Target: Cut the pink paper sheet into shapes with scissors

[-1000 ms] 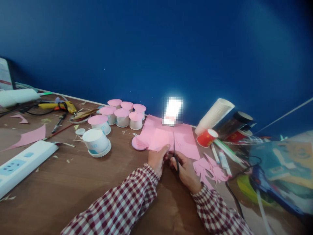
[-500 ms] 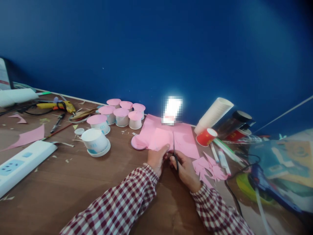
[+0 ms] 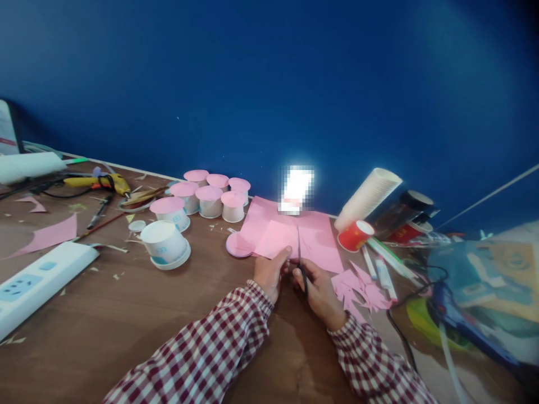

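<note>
While left hand [image 3: 267,275] pinches pink paper [image 3: 274,238], right hand [image 3: 319,289], just beside, curls closed around scissors [image 3: 299,251].

The paper [image 3: 275,238] is a light pink piece with straight edges, rather flat, and it lies slanted. Just to its right are the scissors [image 3: 300,247], with narrow blades pointing away and the dark handle nearer. Whether the blades touch the paper, I cannot tell.

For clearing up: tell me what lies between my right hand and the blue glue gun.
In the head view: pink scraps by your right hand, then the end of a white stick, then a black cable.
</note>
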The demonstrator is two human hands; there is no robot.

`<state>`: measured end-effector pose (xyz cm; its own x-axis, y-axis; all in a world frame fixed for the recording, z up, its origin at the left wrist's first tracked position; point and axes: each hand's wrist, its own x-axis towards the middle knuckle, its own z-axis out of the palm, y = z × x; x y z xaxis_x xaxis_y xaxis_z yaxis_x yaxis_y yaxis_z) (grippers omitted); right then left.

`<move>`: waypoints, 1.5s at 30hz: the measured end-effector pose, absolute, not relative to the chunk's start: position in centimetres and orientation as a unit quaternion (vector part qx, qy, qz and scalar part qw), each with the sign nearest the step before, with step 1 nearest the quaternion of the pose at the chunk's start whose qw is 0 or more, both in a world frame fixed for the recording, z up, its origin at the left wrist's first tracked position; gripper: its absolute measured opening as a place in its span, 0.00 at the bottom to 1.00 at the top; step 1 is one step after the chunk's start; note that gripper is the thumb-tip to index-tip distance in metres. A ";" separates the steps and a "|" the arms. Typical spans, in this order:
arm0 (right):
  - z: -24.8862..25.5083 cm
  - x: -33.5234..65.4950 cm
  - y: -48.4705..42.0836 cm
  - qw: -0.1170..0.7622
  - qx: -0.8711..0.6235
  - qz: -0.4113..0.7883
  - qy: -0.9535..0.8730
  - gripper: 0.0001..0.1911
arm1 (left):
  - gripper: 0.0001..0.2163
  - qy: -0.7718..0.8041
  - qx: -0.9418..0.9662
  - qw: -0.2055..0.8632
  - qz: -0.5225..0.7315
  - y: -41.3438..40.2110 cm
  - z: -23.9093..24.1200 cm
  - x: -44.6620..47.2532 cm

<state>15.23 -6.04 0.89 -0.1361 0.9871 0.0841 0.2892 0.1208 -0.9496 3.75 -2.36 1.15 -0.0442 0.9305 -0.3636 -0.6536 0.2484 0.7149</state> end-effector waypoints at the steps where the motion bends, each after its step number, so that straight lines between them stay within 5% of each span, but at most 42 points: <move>1: 0.9 15.2 -6.0 0.413 -0.511 0.421 -0.625 0.18 | 0.13 0.417 0.165 0.671 0.590 -2.4 1.2 3.8; 45: 0.9 15.2 -6.0 0.422 -0.510 0.408 -0.629 0.17 | 0.14 0.439 0.168 0.674 0.570 -2.6 1.6 3.7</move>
<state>15.16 -6.04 0.91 -0.1247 0.9854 0.1157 0.2975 0.1484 -0.9431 3.71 -2.57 1.58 -0.0358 0.9161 -0.3994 -0.6210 0.2927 0.7271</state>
